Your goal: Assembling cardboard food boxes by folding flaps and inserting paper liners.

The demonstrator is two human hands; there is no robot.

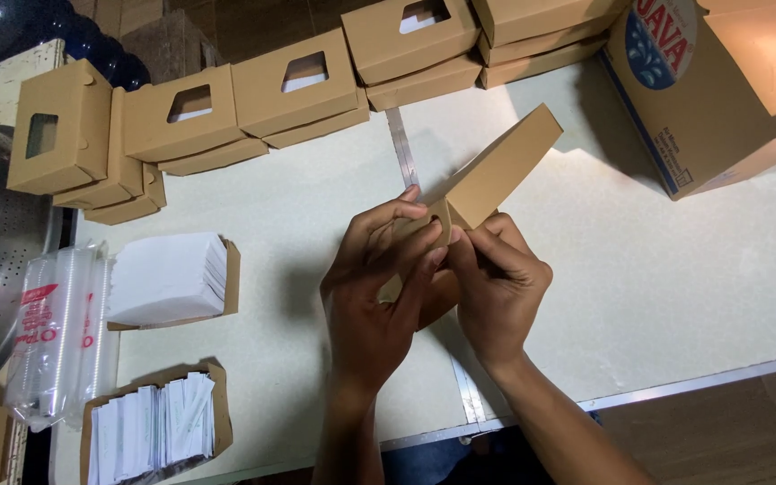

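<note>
Both my hands hold one flat brown cardboard box blank [500, 169] above the pale table [675, 269]. My left hand [379, 269] pinches its lower end from the left, fingers curled over a folded flap. My right hand [494, 280] grips the same end from the right, thumb pressed against the fold. The blank's long panel sticks up and to the right, away from me. Its lower flaps are hidden behind my fingers.
Several folded brown window boxes [294, 85] line the table's far edge. A big printed carton [711, 90] stands at the far right. At the left lie a stack of white paper [168, 277], a tray of white packets [150, 429] and a sleeve of clear plastic cups [51, 332].
</note>
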